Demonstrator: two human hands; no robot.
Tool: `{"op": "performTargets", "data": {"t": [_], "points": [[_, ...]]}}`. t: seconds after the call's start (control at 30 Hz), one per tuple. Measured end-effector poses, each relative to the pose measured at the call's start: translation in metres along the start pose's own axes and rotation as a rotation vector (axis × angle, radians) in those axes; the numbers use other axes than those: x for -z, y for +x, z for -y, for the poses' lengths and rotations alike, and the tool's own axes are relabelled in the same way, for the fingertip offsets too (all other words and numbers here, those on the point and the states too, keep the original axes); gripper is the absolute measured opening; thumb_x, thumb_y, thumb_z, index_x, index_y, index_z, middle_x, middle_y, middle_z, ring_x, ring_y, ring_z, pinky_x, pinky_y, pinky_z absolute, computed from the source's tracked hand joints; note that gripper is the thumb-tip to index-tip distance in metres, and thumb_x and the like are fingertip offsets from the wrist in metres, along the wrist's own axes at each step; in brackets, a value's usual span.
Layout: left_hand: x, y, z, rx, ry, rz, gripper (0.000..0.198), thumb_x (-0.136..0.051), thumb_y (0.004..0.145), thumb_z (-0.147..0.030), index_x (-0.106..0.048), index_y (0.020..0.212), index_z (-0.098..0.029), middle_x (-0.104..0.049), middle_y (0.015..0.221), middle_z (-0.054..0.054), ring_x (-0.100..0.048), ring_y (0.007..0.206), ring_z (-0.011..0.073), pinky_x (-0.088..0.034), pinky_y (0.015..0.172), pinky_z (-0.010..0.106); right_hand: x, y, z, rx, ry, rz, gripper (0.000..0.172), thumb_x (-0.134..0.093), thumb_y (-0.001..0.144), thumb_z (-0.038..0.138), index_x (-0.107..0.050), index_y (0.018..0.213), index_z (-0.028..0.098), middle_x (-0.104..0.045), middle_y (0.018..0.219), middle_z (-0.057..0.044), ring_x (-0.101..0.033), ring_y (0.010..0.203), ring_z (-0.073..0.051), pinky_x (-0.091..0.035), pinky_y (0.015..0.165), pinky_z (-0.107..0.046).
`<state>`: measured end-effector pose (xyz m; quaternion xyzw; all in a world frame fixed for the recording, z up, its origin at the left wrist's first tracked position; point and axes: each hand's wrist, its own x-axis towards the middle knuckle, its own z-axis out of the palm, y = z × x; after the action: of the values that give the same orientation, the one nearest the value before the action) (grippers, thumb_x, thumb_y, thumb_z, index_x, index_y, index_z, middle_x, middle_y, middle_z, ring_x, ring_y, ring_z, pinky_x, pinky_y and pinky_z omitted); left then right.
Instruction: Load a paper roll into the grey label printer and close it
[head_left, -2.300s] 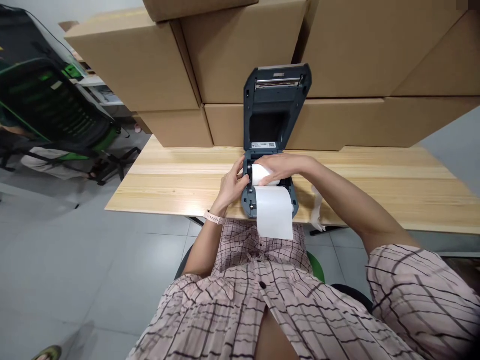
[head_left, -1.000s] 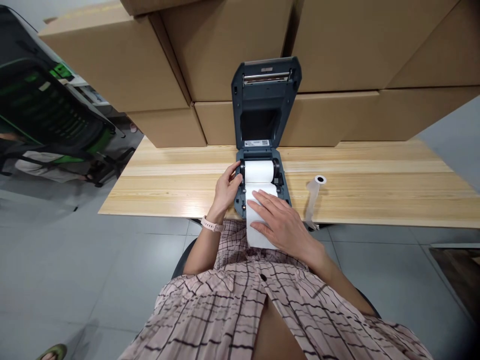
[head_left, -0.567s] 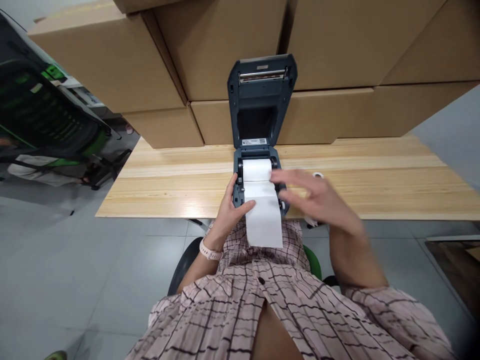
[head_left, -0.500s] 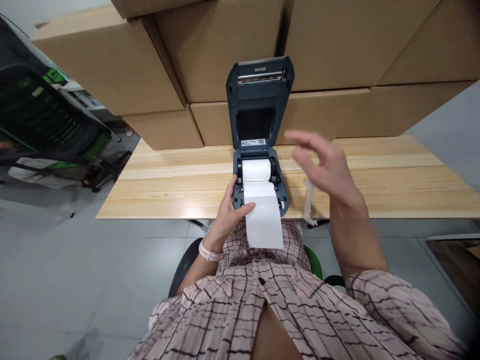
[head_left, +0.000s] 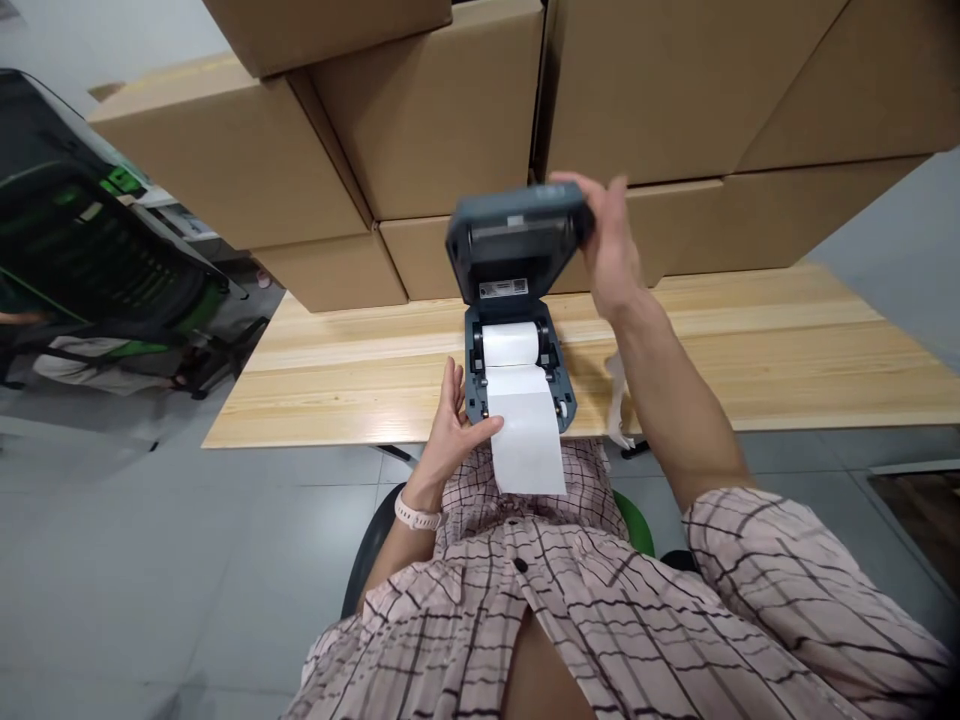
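A dark grey label printer (head_left: 556, 375) stands at the table's front edge with its lid (head_left: 517, 225) partly raised. Inside sits a white label roll (head_left: 511, 345), and its label strip (head_left: 527, 440) runs out over the front and hangs past the edge. My right hand (head_left: 611, 250) grips the lid's top right corner; the fingers behind the lid are partly hidden. At the printer's front left, my left hand (head_left: 454, 430) has its fingers stretched out and spread, with the thumb touching the left border of the strip.
Cardboard boxes (head_left: 435, 130) are stacked along the back of the wooden table (head_left: 337, 370). A crumpled white paper strip (head_left: 616, 400) lies right of the printer and hangs over the front edge. At the far left, a black and green office chair (head_left: 112, 260) stands near another seated person.
My right hand has moved from the air right of the printer up to the lid and taken hold of it. The lid has tilted forward and down. My left fingers have spread off the printer's side.
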<state>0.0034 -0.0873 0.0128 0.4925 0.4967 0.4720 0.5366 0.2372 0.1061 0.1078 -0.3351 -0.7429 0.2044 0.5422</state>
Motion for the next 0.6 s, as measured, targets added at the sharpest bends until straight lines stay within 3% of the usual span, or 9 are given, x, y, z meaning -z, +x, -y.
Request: {"op": "performTargets", "data": {"t": [0.13, 0.23, 0.37, 0.47, 0.6], "points": [[0.012, 0.0, 0.004, -0.091, -0.08, -0.094, 0.099, -0.07, 0.092, -0.068, -0.015, 0.172, -0.045, -0.019, 0.184, 0.007, -0.024, 0.169, 0.0348, -0.033, 0.133, 0.057, 0.008, -0.1, 0.04, 0.039, -0.069, 0.065, 0.092, -0.001, 0.102, 0.081, -0.067, 0.144, 0.033, -0.069, 0.148, -0.006, -0.058, 0.148, -0.032, -0.046, 0.124, -0.062], [0.007, 0.007, -0.004, -0.208, -0.037, -0.191, 0.084, -0.058, 0.098, -0.07, -0.023, 0.17, -0.045, -0.022, 0.184, 0.002, -0.019, 0.171, 0.0309, -0.025, 0.137, 0.052, 0.004, -0.148, 0.052, 0.039, -0.128, 0.128, 0.084, -0.01, 0.104, 0.078, -0.074, 0.135, 0.033, -0.073, 0.143, -0.007, -0.057, 0.149, -0.034, -0.043, 0.126, -0.063], [-0.016, 0.019, -0.022, -0.27, 0.076, -0.215, 0.082, -0.068, 0.095, -0.062, -0.033, 0.167, -0.042, -0.023, 0.183, -0.001, -0.012, 0.172, 0.0319, -0.016, 0.141, 0.047, -0.009, -0.166, 0.052, 0.022, -0.179, 0.029, 0.071, -0.019, 0.107, 0.067, -0.074, 0.133, 0.03, -0.073, 0.143, -0.007, -0.058, 0.149, -0.033, -0.045, 0.125, -0.062], [-0.029, 0.022, -0.025, -0.228, 0.043, -0.195, 0.094, -0.076, 0.091, -0.058, -0.029, 0.169, -0.037, -0.024, 0.183, 0.003, -0.012, 0.172, 0.0345, -0.02, 0.14, 0.048, -0.021, -0.169, 0.051, -0.012, -0.186, -0.061, 0.056, -0.026, 0.109, 0.051, -0.076, 0.124, 0.03, -0.076, 0.137, -0.007, -0.061, 0.145, -0.032, -0.046, 0.123, -0.062], [-0.03, 0.018, -0.014, -0.143, 0.015, -0.168, 0.097, -0.073, 0.092, -0.058, -0.022, 0.171, -0.035, -0.024, 0.183, 0.006, -0.019, 0.171, 0.0336, -0.028, 0.138, 0.047, -0.033, -0.176, 0.053, -0.085, -0.199, -0.112, 0.045, -0.033, 0.107, 0.038, -0.077, 0.112, 0.029, -0.078, 0.129, -0.008, -0.063, 0.142, -0.033, -0.048, 0.121, -0.063]]}}
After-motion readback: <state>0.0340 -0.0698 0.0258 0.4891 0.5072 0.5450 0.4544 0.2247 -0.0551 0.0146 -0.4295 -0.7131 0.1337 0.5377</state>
